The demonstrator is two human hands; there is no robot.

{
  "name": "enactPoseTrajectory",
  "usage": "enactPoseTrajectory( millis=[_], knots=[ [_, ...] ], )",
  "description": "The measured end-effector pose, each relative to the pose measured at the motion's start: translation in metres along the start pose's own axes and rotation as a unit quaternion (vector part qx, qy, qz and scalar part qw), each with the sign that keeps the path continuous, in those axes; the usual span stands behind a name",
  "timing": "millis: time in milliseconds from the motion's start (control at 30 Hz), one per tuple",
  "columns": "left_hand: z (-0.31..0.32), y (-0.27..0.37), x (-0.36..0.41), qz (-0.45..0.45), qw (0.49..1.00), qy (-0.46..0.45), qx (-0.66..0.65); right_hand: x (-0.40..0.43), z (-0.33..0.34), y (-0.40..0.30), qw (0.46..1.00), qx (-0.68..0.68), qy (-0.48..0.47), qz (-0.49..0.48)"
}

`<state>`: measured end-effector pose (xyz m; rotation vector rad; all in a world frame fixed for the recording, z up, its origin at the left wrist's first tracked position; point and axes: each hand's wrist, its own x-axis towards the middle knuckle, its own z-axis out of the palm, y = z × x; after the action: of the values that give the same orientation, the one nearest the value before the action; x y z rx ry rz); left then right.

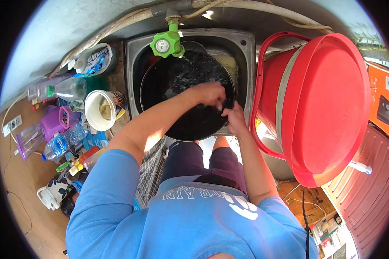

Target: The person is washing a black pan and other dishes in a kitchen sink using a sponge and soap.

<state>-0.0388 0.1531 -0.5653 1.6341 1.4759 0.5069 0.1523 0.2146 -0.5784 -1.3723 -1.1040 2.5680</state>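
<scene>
A large round black pan [194, 124] lies over the metal sink [251, 55], its near rim jutting past the sink's front edge. Water runs into it from a green-handled tap [165, 45], and the surface is rippled at the far side. My left hand [210, 94] reaches inside the pan near its right wall, fingers curled downward; whether something is under them is hidden. At the right rim, my right hand [236, 118] grips the pan with the thumb on the inner side. A pale yellowish thing [227, 63] sits partly hidden behind the pan in the sink.
A big red bucket [325, 106] lies tipped just right of the sink, its handle [261, 64] beside the basin. At left stand a white tub [99, 111], a green-tinted plastic bottle [71, 89], a water bottle [64, 142] and a detergent bottle [97, 60]. Pipes [123, 24] cross the wall behind.
</scene>
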Motion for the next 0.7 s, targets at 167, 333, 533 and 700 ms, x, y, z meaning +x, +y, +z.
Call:
enactPoseTrajectory(
  millis=[167,333,533,700],
  knots=[
    [0.001,-0.006,-0.003,-0.025,0.999,-0.021,0.013,-0.001,0.003,0.002,1.000,0.002,0.013,0.005],
    [-0.005,0.002,0.000,-0.089,0.992,-0.063,0.059,-0.005,0.003,0.002,1.000,-0.002,0.003,0.015],
    [-0.009,0.002,0.001,-0.123,0.988,-0.044,0.087,-0.006,0.005,-0.004,1.000,-0.004,0.008,0.004],
    [0.011,-0.006,-0.001,-0.035,0.996,-0.074,-0.023,-0.005,0.001,0.001,1.000,0.006,-0.022,0.015]
  ],
)
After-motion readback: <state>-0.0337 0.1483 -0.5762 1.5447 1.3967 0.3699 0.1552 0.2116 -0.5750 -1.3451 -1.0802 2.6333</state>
